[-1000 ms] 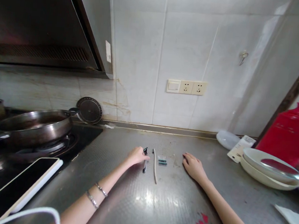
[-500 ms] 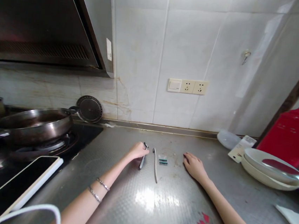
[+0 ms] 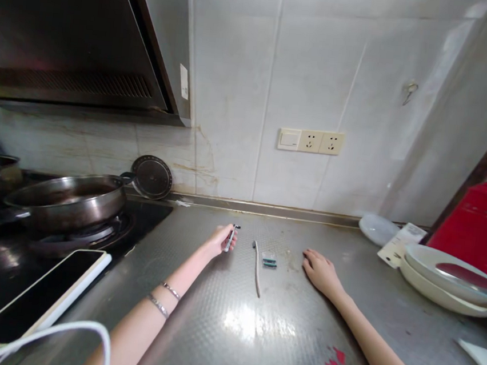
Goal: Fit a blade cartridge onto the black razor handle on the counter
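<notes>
My left hand (image 3: 222, 238) is closed around a grey razor (image 3: 230, 240) with a small dark head at its top end. To the right lies a thin, pale, curved handle (image 3: 257, 273) with a dark head, possibly another razor. Beside it sits a small clear case (image 3: 269, 260) with dark teal bars in it that look like blade cartridges. My right hand (image 3: 319, 269) rests on the steel counter (image 3: 212, 323), right of the case, fingers stretched out and holding nothing.
Left is a stove with a frying pan (image 3: 69, 200) and a phone (image 3: 38, 295) with a white cable (image 3: 61, 325). Stacked dishes (image 3: 440, 290), a white card (image 3: 399, 243), a clear lid (image 3: 377, 228) and a red container (image 3: 476, 222) stand right. A tiled wall rises behind.
My left hand has lifted the razor off the counter and turned it. My right hand stays in place on the counter. The view has shifted slightly left.
</notes>
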The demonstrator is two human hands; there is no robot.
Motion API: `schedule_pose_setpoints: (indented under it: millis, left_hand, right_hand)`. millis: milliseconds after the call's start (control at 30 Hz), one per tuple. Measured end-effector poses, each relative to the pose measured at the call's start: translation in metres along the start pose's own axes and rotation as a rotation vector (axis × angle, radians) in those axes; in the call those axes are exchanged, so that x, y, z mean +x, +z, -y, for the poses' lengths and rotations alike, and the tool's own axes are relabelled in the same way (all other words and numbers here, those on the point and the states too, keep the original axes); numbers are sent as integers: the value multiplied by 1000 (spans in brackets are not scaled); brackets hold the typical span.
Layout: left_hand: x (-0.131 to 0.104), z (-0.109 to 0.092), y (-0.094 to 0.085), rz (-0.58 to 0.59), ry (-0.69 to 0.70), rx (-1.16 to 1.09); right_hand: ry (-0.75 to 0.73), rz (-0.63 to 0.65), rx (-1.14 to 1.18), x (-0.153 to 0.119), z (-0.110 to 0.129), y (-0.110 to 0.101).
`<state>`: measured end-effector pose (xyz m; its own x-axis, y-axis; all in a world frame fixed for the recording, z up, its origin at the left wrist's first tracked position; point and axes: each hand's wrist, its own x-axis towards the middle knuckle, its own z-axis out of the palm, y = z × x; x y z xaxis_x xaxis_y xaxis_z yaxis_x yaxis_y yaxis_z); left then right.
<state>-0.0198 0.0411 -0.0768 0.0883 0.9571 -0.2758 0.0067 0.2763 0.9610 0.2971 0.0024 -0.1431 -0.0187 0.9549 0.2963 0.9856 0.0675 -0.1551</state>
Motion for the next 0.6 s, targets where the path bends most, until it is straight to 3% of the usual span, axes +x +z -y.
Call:
schedule_pose_setpoints:
  millis: [233,600]
  left_hand:
    - [0,4,-6,93,-153,-49]
    - [-4,9,-3,140,-160,-16]
  right_hand:
    - [-1,-2,-10,0,-1,2]
    - [-9,3,-18,1,-2,4]
